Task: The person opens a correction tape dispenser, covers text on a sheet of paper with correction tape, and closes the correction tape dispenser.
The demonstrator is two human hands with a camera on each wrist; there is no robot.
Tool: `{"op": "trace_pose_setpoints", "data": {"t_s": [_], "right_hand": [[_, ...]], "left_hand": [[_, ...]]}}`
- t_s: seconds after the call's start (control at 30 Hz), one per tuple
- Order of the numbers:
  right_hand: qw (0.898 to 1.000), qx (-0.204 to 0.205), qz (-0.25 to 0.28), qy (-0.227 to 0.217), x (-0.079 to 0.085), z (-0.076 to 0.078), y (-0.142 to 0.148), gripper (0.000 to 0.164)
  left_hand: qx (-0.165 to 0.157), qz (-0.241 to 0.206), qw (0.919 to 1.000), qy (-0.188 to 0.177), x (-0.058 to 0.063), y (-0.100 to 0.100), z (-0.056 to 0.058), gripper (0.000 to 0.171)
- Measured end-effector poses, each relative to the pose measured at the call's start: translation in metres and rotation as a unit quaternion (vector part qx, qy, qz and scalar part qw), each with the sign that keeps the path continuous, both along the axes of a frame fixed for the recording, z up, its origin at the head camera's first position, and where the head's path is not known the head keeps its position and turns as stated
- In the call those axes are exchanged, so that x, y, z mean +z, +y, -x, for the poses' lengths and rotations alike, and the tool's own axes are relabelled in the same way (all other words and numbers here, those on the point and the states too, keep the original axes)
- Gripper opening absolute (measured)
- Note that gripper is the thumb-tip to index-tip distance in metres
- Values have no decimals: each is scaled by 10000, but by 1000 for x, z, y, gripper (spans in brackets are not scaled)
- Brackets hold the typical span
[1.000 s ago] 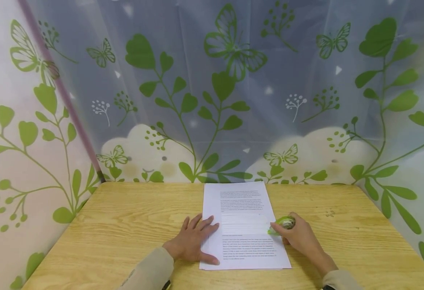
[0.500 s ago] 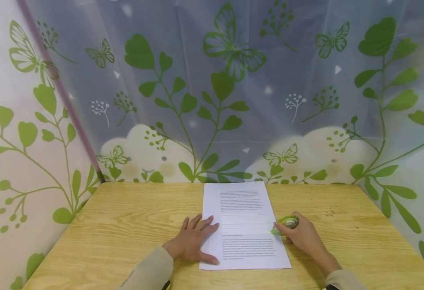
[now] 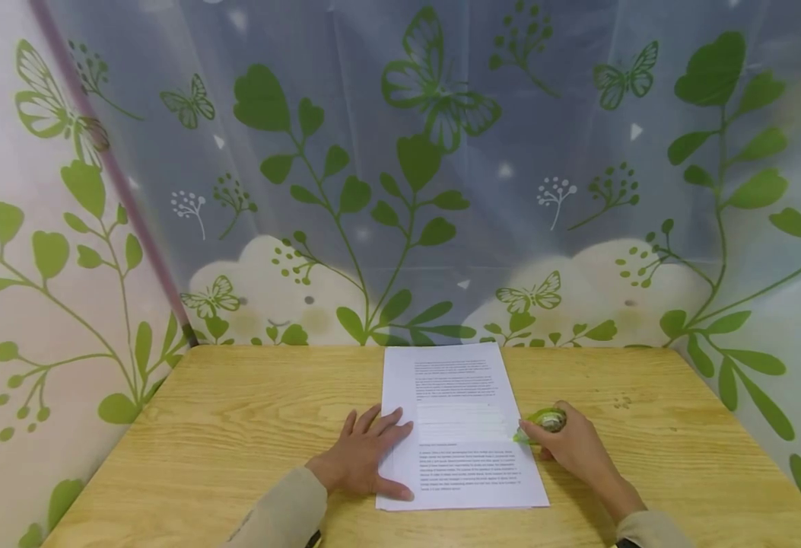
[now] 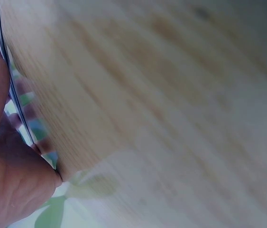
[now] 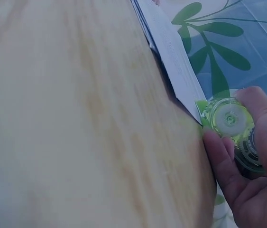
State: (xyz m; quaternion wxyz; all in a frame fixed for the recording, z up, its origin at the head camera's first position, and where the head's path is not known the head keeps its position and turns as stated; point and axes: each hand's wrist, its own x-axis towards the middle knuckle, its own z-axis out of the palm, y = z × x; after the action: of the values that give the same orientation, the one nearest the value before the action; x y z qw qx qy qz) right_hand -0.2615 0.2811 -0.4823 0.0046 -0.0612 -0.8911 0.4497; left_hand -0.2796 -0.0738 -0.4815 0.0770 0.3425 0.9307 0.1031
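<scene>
A stack of printed paper sheets (image 3: 468, 472) lies on the wooden table. Across the middle of the top sheet runs a white band between two blocks of text. My left hand (image 3: 366, 453) rests with spread fingers on the left edge of the paper. In my right hand (image 3: 574, 449) is a green see-through correction tape dispenser (image 3: 542, 423), pinched between thumb and fingers. Its tip meets the right edge of the sheet beside the white band. The right wrist view shows the dispenser's round reel (image 5: 229, 118) through its clear case, right at the paper's edge.
The wooden table (image 3: 249, 403) extends to both sides of the paper. A small patch of marks (image 3: 621, 401) shows on its right part. Behind the table hangs a curtain (image 3: 345, 190) printed with leaves and butterflies, which also covers both sides.
My right hand has slid a little to the right with the correction tape dispenser, from over the sheet to its right edge. My left hand has stayed in place on the paper.
</scene>
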Motion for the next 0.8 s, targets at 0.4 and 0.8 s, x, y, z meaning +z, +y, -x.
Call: {"op": "trace_pose_setpoints", "data": {"t_s": [0.4,0.8], "right_hand": [[9857,-254,1666,-84,-11,-1,16,53],[9660,-663,2493,-148,-1,-6,0,59]], "left_hand": [[-36,29,10000,67,1,-1,-1,101],[-17,14,10000,15,1,0,0,101]]}}
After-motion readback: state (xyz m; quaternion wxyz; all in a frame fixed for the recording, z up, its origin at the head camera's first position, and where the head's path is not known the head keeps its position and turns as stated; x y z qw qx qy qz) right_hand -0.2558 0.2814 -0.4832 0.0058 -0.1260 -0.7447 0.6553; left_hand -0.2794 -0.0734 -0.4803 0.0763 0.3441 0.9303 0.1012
